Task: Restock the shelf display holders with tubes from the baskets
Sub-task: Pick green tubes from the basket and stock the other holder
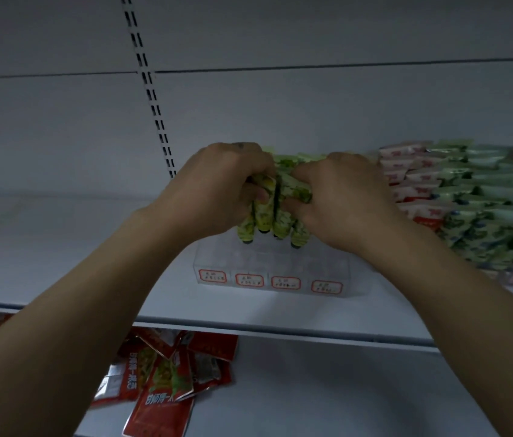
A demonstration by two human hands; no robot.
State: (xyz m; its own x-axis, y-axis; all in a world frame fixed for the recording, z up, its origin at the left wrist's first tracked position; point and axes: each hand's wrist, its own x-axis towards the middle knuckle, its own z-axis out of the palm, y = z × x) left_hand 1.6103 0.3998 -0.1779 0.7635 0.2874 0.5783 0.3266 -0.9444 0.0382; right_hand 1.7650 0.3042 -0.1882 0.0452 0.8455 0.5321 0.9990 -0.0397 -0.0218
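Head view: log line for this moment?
left hand: grips green tubes | right hand: grips green tubes | clear holder: under tube tips

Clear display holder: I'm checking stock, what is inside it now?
Through the clear display holder its front compartments look empty. The left hand and right hand grip green tubes cap-down over its top; the rear part is covered by them.
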